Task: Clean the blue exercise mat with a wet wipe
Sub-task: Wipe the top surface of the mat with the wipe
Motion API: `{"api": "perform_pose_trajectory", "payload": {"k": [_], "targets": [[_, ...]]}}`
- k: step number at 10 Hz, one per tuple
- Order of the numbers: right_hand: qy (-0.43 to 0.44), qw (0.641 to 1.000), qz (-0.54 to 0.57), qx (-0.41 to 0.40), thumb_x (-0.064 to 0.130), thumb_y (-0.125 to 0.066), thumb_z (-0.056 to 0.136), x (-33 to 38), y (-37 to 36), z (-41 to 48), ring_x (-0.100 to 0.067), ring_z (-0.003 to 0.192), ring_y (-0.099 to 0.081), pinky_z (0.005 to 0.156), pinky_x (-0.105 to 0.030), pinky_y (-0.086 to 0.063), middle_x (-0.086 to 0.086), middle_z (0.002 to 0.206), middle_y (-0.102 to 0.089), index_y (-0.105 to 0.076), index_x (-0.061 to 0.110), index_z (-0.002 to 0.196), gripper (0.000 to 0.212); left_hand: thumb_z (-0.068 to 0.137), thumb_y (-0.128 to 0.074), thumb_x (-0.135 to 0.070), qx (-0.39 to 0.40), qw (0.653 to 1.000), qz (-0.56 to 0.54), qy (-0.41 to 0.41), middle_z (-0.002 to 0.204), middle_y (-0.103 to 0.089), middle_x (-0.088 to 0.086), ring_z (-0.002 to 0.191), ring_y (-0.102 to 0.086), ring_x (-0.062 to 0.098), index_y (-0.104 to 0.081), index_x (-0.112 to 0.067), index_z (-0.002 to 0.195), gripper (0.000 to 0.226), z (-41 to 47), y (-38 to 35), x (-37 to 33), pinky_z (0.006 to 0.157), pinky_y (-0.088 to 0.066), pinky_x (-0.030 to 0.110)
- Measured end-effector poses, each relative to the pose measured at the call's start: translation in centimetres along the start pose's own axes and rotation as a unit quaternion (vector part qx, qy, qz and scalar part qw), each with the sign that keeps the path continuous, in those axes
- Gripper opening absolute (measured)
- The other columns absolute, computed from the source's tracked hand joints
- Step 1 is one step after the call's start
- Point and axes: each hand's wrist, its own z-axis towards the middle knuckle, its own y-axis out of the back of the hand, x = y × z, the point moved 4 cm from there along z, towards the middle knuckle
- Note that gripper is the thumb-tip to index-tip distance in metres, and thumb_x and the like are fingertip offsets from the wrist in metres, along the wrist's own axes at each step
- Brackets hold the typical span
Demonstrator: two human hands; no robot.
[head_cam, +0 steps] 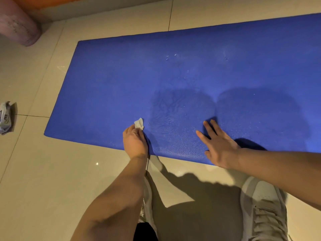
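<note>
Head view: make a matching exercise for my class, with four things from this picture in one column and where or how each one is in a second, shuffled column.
Things
1. wipe
2. right hand
3. grey pack
4. pink roll

Places or states
A. top left of the picture, on the floor
B. flat on the mat, fingers spread
C. pinched in the left hand
D. on the floor, left of the mat

Pairs: 1-C, 2-B, 3-D, 4-A
</note>
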Motion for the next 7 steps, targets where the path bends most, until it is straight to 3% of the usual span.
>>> {"api": "perform_pose_trajectory", "payload": {"k": [1,2,3,4,5,6,7], "targets": [[0.006,1.000,0.002,-0.007,0.038,-0.037,0.106,-0.1,-0.1,0.0,-0.029,0.150,0.031,0.127,-0.041,-0.001,-0.006,0.163,0.032,0.014,0.027,0.160,0.075,0.102,-0.051,-0.023,-0.009,1.000,0.002,0.005,0.134,-0.055,-0.001,0.113,-0.037,0.007,-0.072,-0.006,0.101,0.027,0.0,-0.3,-0.9,0.087,-0.041,0.026],[0.007,1.000,-0.011,-0.003,0.040,-0.036,0.106,-0.1,0.1,-0.1,-0.030,0.150,0.030,0.126,-0.040,0.000,-0.007,0.163,0.031,0.014,0.026,0.160,0.075,0.102,-0.050,-0.022,-0.008,1.000,-0.020,0.016,0.126,-0.055,-0.002,0.099,-0.039,0.003,-0.069,-0.005,0.100,0.026,-0.5,0.0,-1.1,0.082,-0.039,0.027],[0.006,1.000,-0.030,-0.006,0.041,-0.035,0.106,-0.2,0.2,-0.3,-0.033,0.150,0.029,0.126,-0.040,0.001,-0.010,0.164,0.030,0.015,0.024,0.159,0.076,0.102,-0.050,-0.019,-0.004,1.000,-0.028,0.003,0.132,-0.057,0.002,0.112,-0.053,0.015,-0.068,-0.003,0.107,0.024,-1.6,-0.7,-1.8,0.098,-0.044,0.029],[-0.016,0.999,-0.017,-0.024,0.041,-0.030,0.105,-0.4,-0.3,0.0,-0.039,0.149,0.028,0.126,-0.046,0.003,-0.015,0.164,0.026,0.013,0.019,0.160,0.073,0.103,-0.046,-0.010,0.034,0.996,-0.054,-0.063,0.139,-0.057,0.008,0.121,-0.055,0.018,-0.062,-0.001,0.128,0.031,-4.1,-2.4,-4.9,0.093,-0.036,0.003],[-0.020,0.998,0.053,-0.013,0.042,-0.016,0.101,-0.5,-1.8,0.9,-0.049,0.145,0.031,0.123,-0.056,0.001,-0.020,0.165,0.020,-0.003,0.012,0.161,0.069,0.098,-0.048,-0.005,0.099,0.981,-0.036,-0.164,0.145,-0.052,0.000,0.133,-0.047,0.017,-0.066,-0.006,0.125,0.033,-7.2,-4.4,-7.8,0.106,-0.038,0.016],[0.007,0.994,-0.095,0.056,0.036,-0.025,0.108,0.5,-0.5,-0.1,-0.065,0.138,0.025,0.116,-0.069,0.006,-0.026,0.164,0.017,-0.049,0.017,0.145,0.048,0.100,-0.050,-0.010,0.131,0.973,-0.035,-0.188,0.152,-0.046,-0.007,0.140,-0.042,0.014,-0.065,-0.014,0.127,0.032,-7.4,-5.4,-7.7,0.113,-0.037,0.029],[0.030,0.987,-0.155,0.032,0.033,-0.029,0.109,1.0,-0.2,-0.3,-0.071,0.136,0.022,0.111,-0.074,0.010,-0.029,0.163,0.014,-0.060,0.020,0.133,0.041,0.103,-0.048,-0.017,0.145,0.975,-0.020,-0.166,0.150,-0.047,-0.012,0.130,-0.052,0.014,-0.063,-0.020,0.131,0.032,-4.9,-3.7,-6.0,0.106,-0.039,0.023]]}}
